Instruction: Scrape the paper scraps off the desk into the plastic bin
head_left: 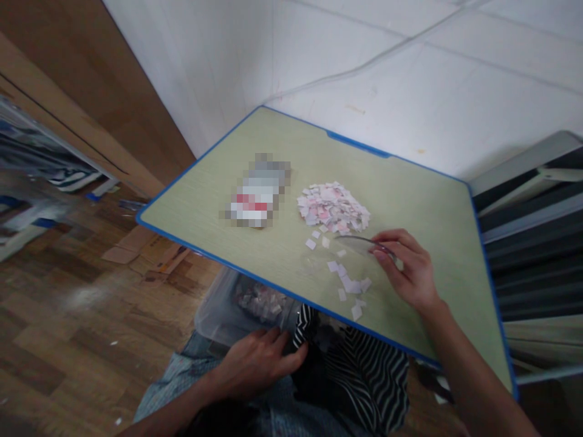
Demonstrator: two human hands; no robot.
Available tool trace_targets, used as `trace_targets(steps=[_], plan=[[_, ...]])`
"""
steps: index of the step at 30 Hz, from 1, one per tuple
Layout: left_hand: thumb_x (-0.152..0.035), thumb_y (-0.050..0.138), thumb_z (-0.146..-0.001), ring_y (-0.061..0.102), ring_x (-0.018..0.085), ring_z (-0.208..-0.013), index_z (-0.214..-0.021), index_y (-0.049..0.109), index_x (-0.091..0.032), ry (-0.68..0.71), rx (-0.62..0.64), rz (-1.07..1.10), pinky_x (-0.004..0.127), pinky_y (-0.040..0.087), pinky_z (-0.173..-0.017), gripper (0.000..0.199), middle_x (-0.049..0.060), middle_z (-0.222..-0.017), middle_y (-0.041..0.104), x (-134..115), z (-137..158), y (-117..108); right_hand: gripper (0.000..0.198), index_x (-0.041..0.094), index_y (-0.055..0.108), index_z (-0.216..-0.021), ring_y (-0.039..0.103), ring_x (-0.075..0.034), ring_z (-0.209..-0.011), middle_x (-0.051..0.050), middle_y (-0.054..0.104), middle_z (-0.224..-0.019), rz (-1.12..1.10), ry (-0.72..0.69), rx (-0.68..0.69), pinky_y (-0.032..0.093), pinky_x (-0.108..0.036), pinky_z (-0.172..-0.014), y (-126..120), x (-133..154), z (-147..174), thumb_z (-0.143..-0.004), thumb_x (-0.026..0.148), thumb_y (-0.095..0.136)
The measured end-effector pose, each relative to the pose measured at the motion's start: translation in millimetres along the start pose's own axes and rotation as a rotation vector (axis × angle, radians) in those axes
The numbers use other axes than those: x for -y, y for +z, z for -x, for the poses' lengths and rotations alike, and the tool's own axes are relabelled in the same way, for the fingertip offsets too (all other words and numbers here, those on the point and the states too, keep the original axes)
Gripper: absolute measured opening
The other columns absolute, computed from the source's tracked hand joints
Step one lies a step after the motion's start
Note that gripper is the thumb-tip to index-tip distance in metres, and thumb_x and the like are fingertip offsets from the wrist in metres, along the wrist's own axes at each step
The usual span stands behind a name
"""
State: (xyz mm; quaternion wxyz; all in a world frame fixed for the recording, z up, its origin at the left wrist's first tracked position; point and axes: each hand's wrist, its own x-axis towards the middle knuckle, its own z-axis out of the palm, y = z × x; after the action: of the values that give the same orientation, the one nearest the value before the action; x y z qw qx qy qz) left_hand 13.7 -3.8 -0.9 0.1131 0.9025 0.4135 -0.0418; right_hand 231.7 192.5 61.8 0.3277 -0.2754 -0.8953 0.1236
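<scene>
Now my right hand [407, 267] pinches a clear plastic piece [359, 244] on the green, blue-edged bench [423, 200], beside a heap of paper scraps [333, 207]. My left hand [257, 364] rests loosely curled, empty, on my lap below, near a plastic bin [218, 315]. White wall [410, 73] behind, wood floor [68, 315] left.

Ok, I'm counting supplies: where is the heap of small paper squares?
In the head view, the heap of paper squares lies mid-table, right of the blurred packet and just beyond the right hand.
</scene>
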Motion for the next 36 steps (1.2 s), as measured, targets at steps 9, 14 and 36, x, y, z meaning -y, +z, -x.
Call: trace_targets(steps=[9, 14, 36], plan=[[-0.012, 0.044, -0.081, 0.056, 0.02, -0.071, -0.126, 0.03, -0.022, -0.009, -0.001, 0.002, 0.026, 0.044, -0.052, 0.048, 0.008, -0.087, 0.058, -0.7, -0.1, -1.8, 0.007, 0.018, 0.056, -0.079, 0.055, -0.019, -0.082, -0.008, 0.058, -0.086, 0.027, 0.016, 0.046, 0.046, -0.035, -0.068, 5.3, -0.8, 0.7, -0.08, 0.016, 0.049], [-0.01, 0.043, -0.081, 0.056, 0.02, -0.07, -0.125, 0.031, -0.022, -0.019, -0.004, -0.001, 0.026, 0.044, -0.051, 0.047, 0.008, -0.086, 0.058, -0.7, -0.4, -0.3, 0.007, 0.018, 0.053, -0.075, 0.054, -0.018, -0.079, -0.007, 0.058, -0.082, 0.041, -0.027, 0.072, 0.045, -0.035, -0.067, 7.7, -1.3, 0.8, -0.08, 0.016, 0.048], [-0.012, 0.045, -0.082, 0.056, 0.019, -0.071, -0.126, 0.03, -0.023, -0.022, 0.021, 0.014, 0.026, 0.045, -0.053, 0.048, 0.008, -0.087, 0.058, -0.5, -0.4, -1.4, 0.01, 0.018, 0.053, -0.073, 0.055, -0.018, -0.08, -0.006, 0.057, -0.083, 0.116, 0.019, 0.101, 0.042, -0.034, -0.067, 6.4, -4.1, 0.7, -0.082, 0.019, 0.048]])
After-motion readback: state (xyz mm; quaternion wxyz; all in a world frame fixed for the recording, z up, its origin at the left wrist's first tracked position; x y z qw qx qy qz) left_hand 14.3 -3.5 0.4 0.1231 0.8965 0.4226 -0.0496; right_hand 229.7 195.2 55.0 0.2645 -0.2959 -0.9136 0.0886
